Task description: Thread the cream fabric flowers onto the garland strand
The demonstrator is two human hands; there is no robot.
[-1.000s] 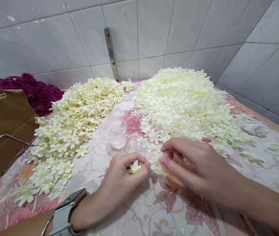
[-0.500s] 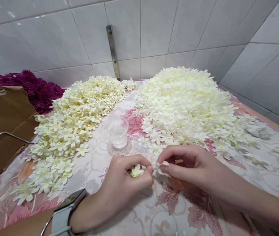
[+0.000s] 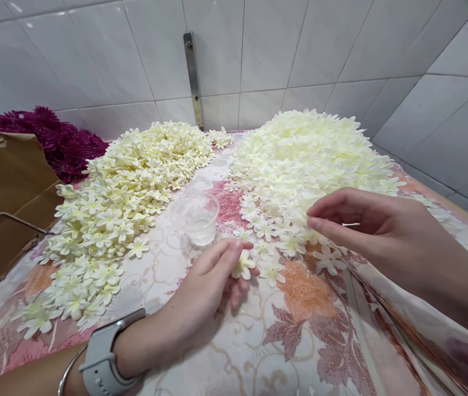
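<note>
While a large heap remains on each side of the cup (image 3: 201,231), the work seems, in my judgement, to be far from its end. To the left of the cup lies the left heap (image 3: 135,181), whose flowers look thicker, so perhaps these are the done ones. To the right of the cup is the right heap (image 3: 304,159), with thinner, flatter blossoms; if these are what is left, much remains. Which heap is finished, the view cannot prove.

One flower (image 3: 243,267) is at the fingers of the left hand (image 3: 196,294), to the right of the cup and nearer to the person. This hand comes in from below the cup, turned on its side with the thumb uppermost; its grip is closed around the flower, the thumb lying along the index finger and the other fingers curled beneath.

Well to the right of the cup, the right hand (image 3: 378,236) is raised before the right heap, its back mostly turned to the camera and its fingers bent. In its grip, thumb and index tips are close together; whether they pinch a petal, I cannot tell.
</note>
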